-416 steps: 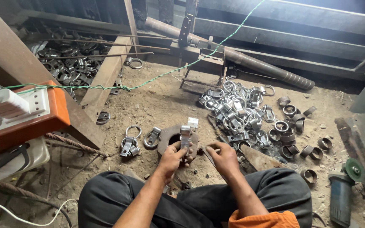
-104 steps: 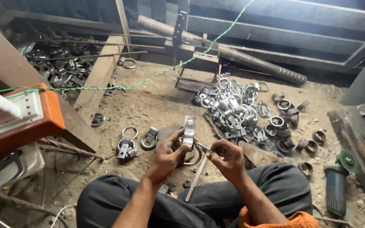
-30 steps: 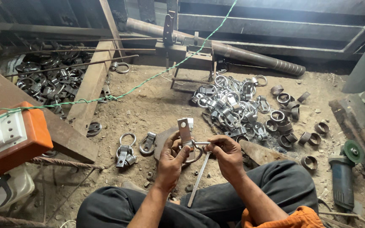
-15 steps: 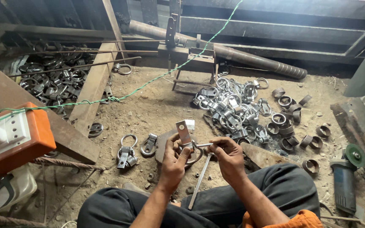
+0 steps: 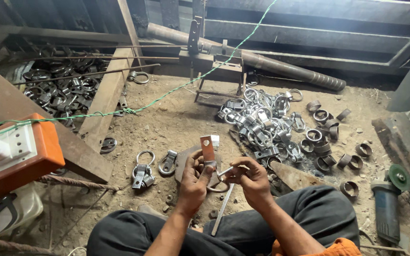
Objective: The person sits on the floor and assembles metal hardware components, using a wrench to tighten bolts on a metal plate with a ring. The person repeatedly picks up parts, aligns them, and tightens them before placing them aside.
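The left hand (image 5: pixel 193 178) gripped a flat grey steel clamp bracket with a rusty upright tab and a ring at its foot (image 5: pixel 208 156), held over the sandy floor (image 5: pixel 167 118). Just right of the bracket, the right hand (image 5: pixel 252 178) pinched a short silver bolt (image 5: pixel 224 171) against its ring. The bolt could probably slip from so light a pinch and vanish among the shiny heap of steel clamps (image 5: pixel 262 123) beyond the bracket.

Two hands (image 5: pixel 193 178) (image 5: pixel 250 179), one angle grinder (image 5: pixel 387 208), one green cord (image 5: pixel 167 95), two heaps of metal clamps (image 5: pixel 262 123) (image 5: pixel 62 87).
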